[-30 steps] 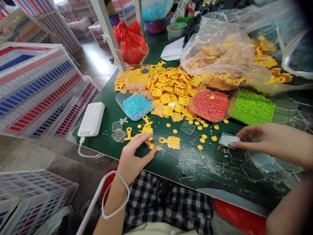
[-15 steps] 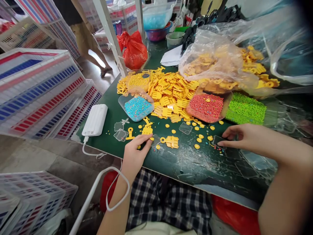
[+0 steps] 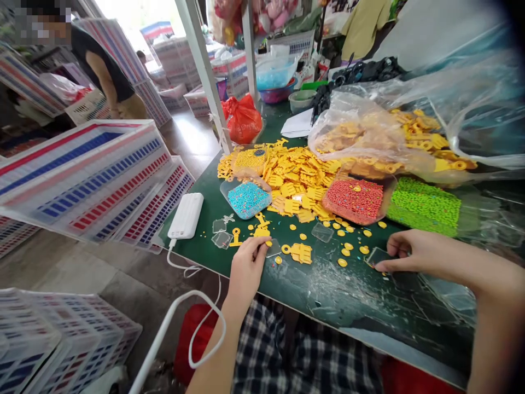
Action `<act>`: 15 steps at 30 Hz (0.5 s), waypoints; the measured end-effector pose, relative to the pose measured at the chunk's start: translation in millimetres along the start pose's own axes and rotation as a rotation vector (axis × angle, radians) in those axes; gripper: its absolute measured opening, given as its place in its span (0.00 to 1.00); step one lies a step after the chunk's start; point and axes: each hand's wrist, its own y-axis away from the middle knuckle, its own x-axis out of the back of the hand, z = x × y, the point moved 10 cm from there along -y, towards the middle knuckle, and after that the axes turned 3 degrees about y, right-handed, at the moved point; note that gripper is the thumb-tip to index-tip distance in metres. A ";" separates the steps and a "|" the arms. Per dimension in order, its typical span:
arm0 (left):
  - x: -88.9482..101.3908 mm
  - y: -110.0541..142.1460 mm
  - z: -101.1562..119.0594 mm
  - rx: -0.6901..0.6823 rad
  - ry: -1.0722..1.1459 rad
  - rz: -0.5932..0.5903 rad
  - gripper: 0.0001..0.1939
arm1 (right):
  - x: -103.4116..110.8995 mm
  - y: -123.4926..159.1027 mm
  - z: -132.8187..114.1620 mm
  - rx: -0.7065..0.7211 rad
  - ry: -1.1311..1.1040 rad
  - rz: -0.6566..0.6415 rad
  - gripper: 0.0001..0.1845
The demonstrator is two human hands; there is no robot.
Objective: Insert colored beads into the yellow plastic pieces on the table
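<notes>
My left hand (image 3: 247, 267) is closed in a pinch on a small yellow disc (image 3: 268, 243), just above the green tabletop. Beside those fingertips lie a clear square plastic piece (image 3: 273, 249) and a yellow fork-like plastic part (image 3: 301, 253) with a ring at one end. My right hand (image 3: 404, 250) pinches the edge of another clear plastic piece (image 3: 378, 256), which is tilted at the table. Several loose yellow discs (image 3: 342, 262) are scattered between my hands.
Behind my hands stand trays of blue beads (image 3: 248, 200), red beads (image 3: 356, 198) and green beads (image 3: 426, 207). A heap of yellow parts (image 3: 303, 175) lies behind them. A white power bank (image 3: 186, 216) with a cable sits left. A person (image 3: 104, 71) stands beyond the crates (image 3: 123, 180).
My view has tilted up and turned left, showing more of the person and the room. My right hand has lifted an edge of the clear plastic piece. My left hand keeps its pinch.
</notes>
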 end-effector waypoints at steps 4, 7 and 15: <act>-0.5 -0.8 -1.6 0.045 -0.002 -0.026 0.11 | -7.3 1.0 -0.1 -0.021 -0.033 -0.061 0.22; 2.6 -2.6 -4.2 0.067 0.024 -0.060 0.12 | -14.5 1.1 -3.4 0.002 -0.111 -0.114 0.25; 23.2 -10.7 -24.8 0.035 -0.019 -0.283 0.13 | -16.6 1.9 -12.8 0.064 -0.201 -0.134 0.20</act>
